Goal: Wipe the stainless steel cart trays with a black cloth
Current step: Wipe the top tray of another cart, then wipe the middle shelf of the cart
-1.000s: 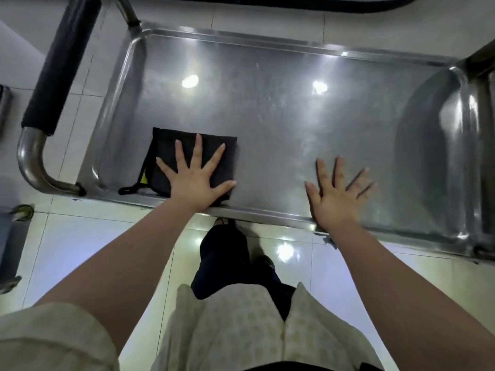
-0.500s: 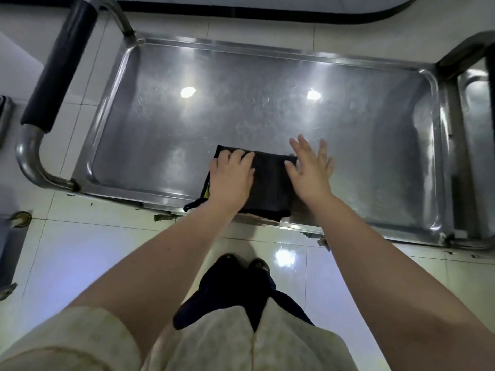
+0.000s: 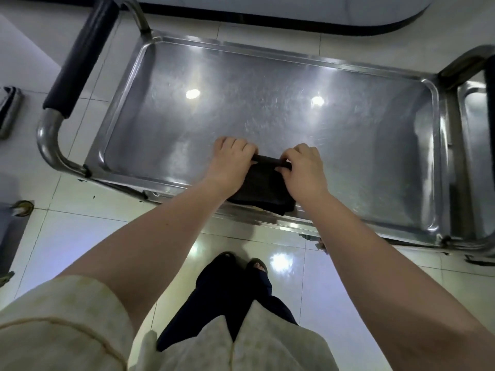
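Bare forearms below a short cream sleeve [image 3: 61,311]; pale patterned tunic [image 3: 241,344], dark navy trousers [image 3: 214,303], open-toe dark sandals [image 3: 255,265].

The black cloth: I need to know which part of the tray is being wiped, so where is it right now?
The black cloth lies at the tray's near edge, about mid-length, gripped at its far fold by the left hand and right hand.

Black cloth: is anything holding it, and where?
Yes. Left hand and right hand both pinch the black cloth along its far folded edge.
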### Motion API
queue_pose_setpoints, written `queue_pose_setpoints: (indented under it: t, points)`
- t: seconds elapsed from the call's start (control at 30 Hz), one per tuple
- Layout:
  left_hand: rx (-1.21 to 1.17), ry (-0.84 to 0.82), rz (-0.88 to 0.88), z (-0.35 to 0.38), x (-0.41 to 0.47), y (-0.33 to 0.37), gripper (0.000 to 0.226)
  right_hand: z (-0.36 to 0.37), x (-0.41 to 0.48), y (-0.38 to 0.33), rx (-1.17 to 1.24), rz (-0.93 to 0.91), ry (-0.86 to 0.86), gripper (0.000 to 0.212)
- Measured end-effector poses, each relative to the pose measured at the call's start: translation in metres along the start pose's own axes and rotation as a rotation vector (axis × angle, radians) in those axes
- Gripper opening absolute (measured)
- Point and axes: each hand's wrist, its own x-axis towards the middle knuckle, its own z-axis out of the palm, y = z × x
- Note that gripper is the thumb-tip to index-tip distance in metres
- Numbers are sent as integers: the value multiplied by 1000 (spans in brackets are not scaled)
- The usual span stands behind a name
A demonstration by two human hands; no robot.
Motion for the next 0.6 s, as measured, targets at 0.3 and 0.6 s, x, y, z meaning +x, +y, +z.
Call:
queue_pose_setpoints:
  t: [0.3, 0.6]
  points:
    - [-51, 359, 55, -70, -85, 15, 11, -41, -71, -51, 81, -148, 171, 8]
    - [-127, 493, 153, -75, -164, 19, 8, -29, -174, -86, 27, -120, 438, 20]
